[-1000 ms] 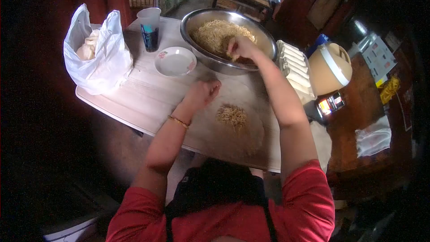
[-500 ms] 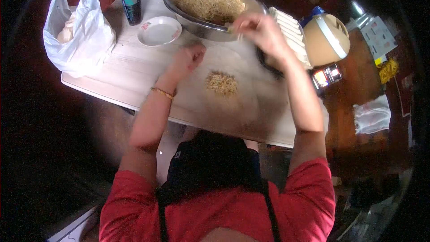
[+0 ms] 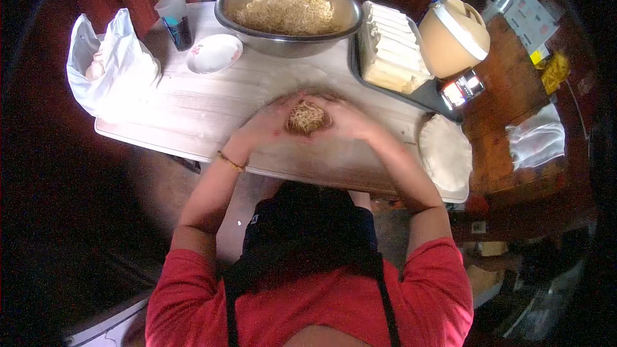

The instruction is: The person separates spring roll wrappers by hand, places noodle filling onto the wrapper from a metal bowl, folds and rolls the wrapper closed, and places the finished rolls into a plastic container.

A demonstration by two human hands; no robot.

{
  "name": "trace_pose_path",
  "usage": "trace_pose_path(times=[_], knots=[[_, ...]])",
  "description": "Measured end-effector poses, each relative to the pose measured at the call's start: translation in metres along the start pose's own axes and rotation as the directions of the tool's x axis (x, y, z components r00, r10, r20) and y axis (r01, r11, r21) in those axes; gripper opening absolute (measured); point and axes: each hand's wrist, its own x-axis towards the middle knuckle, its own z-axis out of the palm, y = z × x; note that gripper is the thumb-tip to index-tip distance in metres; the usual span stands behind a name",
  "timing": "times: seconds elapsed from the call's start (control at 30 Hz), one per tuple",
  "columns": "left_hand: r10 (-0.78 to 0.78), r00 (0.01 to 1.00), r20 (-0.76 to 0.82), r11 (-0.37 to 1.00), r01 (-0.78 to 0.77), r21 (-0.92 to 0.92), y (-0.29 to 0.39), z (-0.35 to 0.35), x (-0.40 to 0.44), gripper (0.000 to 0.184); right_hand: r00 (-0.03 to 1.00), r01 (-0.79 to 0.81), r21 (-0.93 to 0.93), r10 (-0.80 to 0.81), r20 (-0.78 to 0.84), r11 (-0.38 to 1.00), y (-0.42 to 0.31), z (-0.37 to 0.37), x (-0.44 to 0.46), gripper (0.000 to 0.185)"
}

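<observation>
A small mound of shredded bean-sprout filling (image 3: 307, 117) lies on the table close to its front edge. Curved around its left side is my left hand (image 3: 275, 119), with a beaded bracelet at the wrist. My right hand (image 3: 346, 119) closes in from the other side, so the filling sits cupped between both. The fingertips meet or nearly meet beyond the mound and are partly blurred. Whether a thin wrapper lies under the filling is hidden by the hands. Beyond them stands a large steel bowl (image 3: 289, 44) heaped with the same sprouts (image 3: 286, 11).
Pale rolls (image 3: 392, 45) fill a clear container on a dark tray (image 3: 421, 97), beside a tan jug (image 3: 450, 38) and a phone (image 3: 461, 88). A round white stack of wrappers (image 3: 445, 154) lies right. Leftward are a plate (image 3: 215, 54), a cup (image 3: 175, 22) and a plastic bag (image 3: 109, 67).
My right hand has come down from the bowl's rim to the mound. My left hand has moved in against it too. The view has shifted, showing the rolls and the wrapper stack more fully.
</observation>
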Motion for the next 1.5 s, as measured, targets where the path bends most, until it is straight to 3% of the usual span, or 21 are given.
trace_pose_path(times=[0.07,0.13,0.23,0.37,0.47,0.63,0.77,0.83,0.97,1.03,1.13,1.27,1.33,1.47,1.5], knots=[[-0.028,1.0,-0.009,0.996,0.029,0.084,0.001,0.002,-0.001,0.076,1.0,0.012,0.009,-0.011,-0.022,1.0,0.007,0.006,-0.003,0.058],[-0.135,0.986,0.101,0.988,0.126,0.09,-0.004,0.003,-0.001,0.065,0.992,-0.111,0.081,0.106,0.073,0.99,0.015,0.009,-0.001,0.05],[-0.132,0.98,0.147,0.982,0.108,0.156,-0.006,0.0,0.002,0.057,0.999,-0.028,0.039,0.029,-0.037,0.999,0.02,0.012,-0.001,0.044],[-0.228,0.952,0.206,0.973,0.214,0.086,0.007,-0.007,0.003,0.058,0.995,0.006,0.067,0.001,-0.098,0.998,0.018,0.005,-0.007,0.04],[-0.096,0.992,0.087,0.994,0.092,0.051,0.004,-0.013,-0.001,0.06,0.986,0.029,0.03,-0.024,-0.164,0.999,0.007,-0.012,-0.009,0.042],[-0.188,0.967,0.175,0.982,0.182,0.045,0.009,-0.025,-0.001,0.066,0.991,0.097,0.28,-0.067,-0.114,0.955,0.0,-0.006,0.004,0.038],[-0.231,0.962,0.148,0.972,0.222,0.073,-0.004,-0.014,-0.003,0.063,0.992,0.114,0.27,-0.096,-0.079,0.956,0.012,0.026,0.014,0.03],[-0.196,0.973,0.118,0.98,0.192,0.048,-0.002,-0.013,0.0,0.064,0.966,0.173,-0.198,-0.206,-0.158,0.965,0.011,0.029,0.012,0.022],[-0.26,0.948,0.182,0.966,0.257,0.043,0.003,-0.019,0.0,0.065,0.961,0.125,-0.263,-0.182,-0.208,0.957,0.012,0.019,0.005,0.024],[-0.081,0.994,0.068,0.991,0.073,0.114,0.004,-0.019,0.0,0.064,0.988,-0.025,0.095,0.038,-0.148,0.995,0.011,0.015,0.003,0.033],[-0.068,0.997,0.039,0.986,0.061,0.158,0.002,-0.014,0.001,0.061,0.99,-0.109,0.151,0.121,-0.072,0.983,0.012,0.022,-0.002,0.045],[-0.161,0.978,0.135,0.985,0.151,0.081,-0.004,-0.012,0.002,0.057,0.998,-0.059,0.077,0.06,-0.01,0.995,0.034,0.037,-0.004,0.049],[-0.444,0.815,0.373,0.895,0.421,0.145,-0.004,-0.014,0.006,0.056,0.991,-0.122,0.101,0.115,0.072,0.987,0.034,0.034,-0.005,0.05],[-0.42,0.838,0.349,0.908,0.386,0.165,-0.003,-0.015,0.005,0.057,0.994,-0.101,0.064,0.098,0.045,0.993,0.022,0.022,-0.007,0.052],[-0.272,0.932,0.24,0.959,0.243,0.144,-0.004,-0.013,0.003,0.057,0.994,-0.11,0.161,0.11,0.008,0.981,0.01,0.009,-0.01,0.054]])
